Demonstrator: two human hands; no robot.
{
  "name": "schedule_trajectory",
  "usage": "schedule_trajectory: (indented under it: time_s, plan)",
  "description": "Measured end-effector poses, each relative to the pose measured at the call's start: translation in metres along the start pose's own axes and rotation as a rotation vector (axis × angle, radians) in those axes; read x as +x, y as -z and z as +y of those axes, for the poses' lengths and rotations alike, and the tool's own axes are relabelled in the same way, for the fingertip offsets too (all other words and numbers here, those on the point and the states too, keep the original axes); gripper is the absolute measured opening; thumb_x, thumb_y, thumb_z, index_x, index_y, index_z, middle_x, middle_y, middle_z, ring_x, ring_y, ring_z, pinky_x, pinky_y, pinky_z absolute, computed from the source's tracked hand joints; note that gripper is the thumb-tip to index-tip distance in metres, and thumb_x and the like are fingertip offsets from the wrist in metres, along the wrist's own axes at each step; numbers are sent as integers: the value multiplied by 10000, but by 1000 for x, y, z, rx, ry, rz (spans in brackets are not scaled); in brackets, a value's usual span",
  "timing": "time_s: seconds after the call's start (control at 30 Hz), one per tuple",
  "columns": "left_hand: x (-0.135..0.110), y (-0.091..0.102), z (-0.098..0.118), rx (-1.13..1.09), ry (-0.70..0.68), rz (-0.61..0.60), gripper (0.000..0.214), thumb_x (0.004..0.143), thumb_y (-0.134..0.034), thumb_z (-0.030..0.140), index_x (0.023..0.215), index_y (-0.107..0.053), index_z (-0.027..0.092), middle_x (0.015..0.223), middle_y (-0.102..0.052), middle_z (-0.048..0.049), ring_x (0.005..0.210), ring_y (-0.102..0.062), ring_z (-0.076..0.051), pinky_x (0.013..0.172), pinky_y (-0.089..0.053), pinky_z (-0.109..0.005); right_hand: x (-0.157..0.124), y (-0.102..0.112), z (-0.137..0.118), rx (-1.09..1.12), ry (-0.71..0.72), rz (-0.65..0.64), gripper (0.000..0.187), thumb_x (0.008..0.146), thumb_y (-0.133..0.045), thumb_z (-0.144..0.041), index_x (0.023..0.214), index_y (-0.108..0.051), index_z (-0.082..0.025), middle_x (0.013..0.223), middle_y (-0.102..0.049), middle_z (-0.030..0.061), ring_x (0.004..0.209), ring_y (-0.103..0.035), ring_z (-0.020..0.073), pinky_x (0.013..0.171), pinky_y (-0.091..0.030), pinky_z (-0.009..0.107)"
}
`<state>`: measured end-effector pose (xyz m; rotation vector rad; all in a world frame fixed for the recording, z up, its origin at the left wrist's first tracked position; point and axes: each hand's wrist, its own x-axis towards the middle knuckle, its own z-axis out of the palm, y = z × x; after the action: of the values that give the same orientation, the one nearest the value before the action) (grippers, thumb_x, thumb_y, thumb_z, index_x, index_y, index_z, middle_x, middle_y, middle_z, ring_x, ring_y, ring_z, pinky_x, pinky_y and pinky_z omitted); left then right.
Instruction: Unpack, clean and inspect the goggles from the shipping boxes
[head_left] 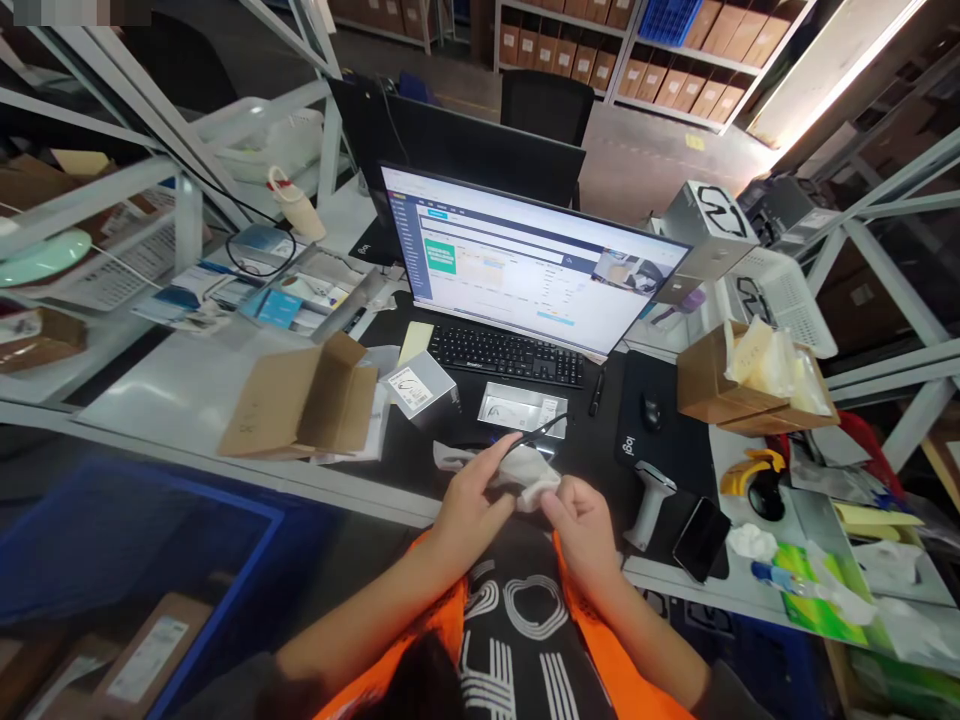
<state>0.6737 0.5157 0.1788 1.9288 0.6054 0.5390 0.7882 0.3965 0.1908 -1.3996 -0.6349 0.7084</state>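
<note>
While holding dark eyeglasses [545, 429] in the left grip [474, 503], pinches white cloth [538, 486] with the right grip [588, 528], near an eyewear box [514, 407].

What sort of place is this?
Probably a warehouse or stockroom. Shelves at the back hold rows of brown boxes, and the desk in front has an open cardboard box and what looks like a handheld scanner on it.

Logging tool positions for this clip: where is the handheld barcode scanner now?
In the head view, the handheld barcode scanner is right of centre, between the right hand and the smartphone, below the computer mouse.
</note>
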Motion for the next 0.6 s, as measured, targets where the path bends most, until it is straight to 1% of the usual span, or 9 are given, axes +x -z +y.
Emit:
schedule_trajectory:
  time_s: [0.07, 0.13, 0.2, 0.27, 0.33, 0.4, 0.47, 0.5, 0.6]
  plan:
    - [0, 0, 1, 21, -19, -8, 651, 799, -556, 68, 1427, -507, 232, 1380, -621, -68, 1244, -597, -227, 1085, -473, -389, 1, -4, -1, -18, 5, -2, 575, 844, -682, -468, 544, -261, -217, 527, -338, -54, 529, -305, 104, 530, -312, 249]
    - [0, -2, 1, 42, -65, -27, 589, 858, -589, 154, 1436, -495, 219, 1391, -613, -90, 1264, -586, -242, 1098, -463, -405, 1, -8, 0, -61, 8, 31, 577, 824, -700, -451, 528, -265, -215, 526, -353, -48, 541, -338, 108, 544, -333, 252]
    - [0, -6, 0, 56, -119, -38, 551, 905, -572, 212, 1448, -478, 210, 1408, -600, -108, 1283, -576, -248, 1108, -456, -419, 0, -12, 4, -96, 0, 105, 574, 802, -720, -431, 517, -271, -215, 526, -374, -40, 566, -383, 118, 570, -358, 258]
    - [1, -9, -2, 63, -163, -50, 544, 918, -545, 201, 1456, -465, 210, 1423, -587, -113, 1300, -567, -243, 1115, -452, -423, 1, -13, 7, -87, -22, 197, 577, 765, -760, -409, 515, -278, -217, 527, -389, -38, 597, -423, 129, 598, -378, 262]
    - [2, -10, -5, 66, -186, -67, 588, 881, -526, 123, 1458, -459, 219, 1432, -581, -102, 1308, -563, -231, 1119, -453, -417, 5, -12, 8, -8, -70, 268, 585, 727, -801, -393, 524, -281, -218, 522, -367, -52, 577, -402, 118, 580, -366, 254]
    - [4, -10, -8, 69, -207, -94, 685, 809, -503, 44, 1464, -449, 234, 1441, -575, -84, 1310, -563, -220, 1121, -454, -410, 12, -8, 4, 138, -140, 299, 604, 690, -834, -389, 544, -272, -219, 512, -325, -73, 523, -332, 94, 529, -322, 238]
    - [5, -9, -8, 79, -238, -110, 745, 763, -483, 16, 1472, -438, 240, 1452, -566, -77, 1315, -559, -215, 1126, -451, -408, 20, -3, -2, 301, -199, 294, 640, 650, -861, -386, 562, -250, -219, 502, -320, -83, 493, -289, 80, 500, -291, 230]
    - [6, -7, -8, 85, -254, -114, 751, 756, -483, 17, 1473, -438, 236, 1457, -562, -78, 1319, -555, -215, 1130, -449, -406, 24, 0, -5, 365, -217, 284, 660, 625, -876, -383, 565, -240, -217, 497, -332, -83, 488, -295, 79, 499, -291, 228]
    - [12, -1, -6, 105, -280, -146, 723, 756, -494, 31, 1455, -463, 216, 1454, -565, -87, 1319, -558, -215, 1127, -454, -397, 32, 5, -9, 454, -241, 251, 695, 573, -901, -383, 554, -228, -212, 484, -365, -76, 485, -322, 81, 499, -299, 224]
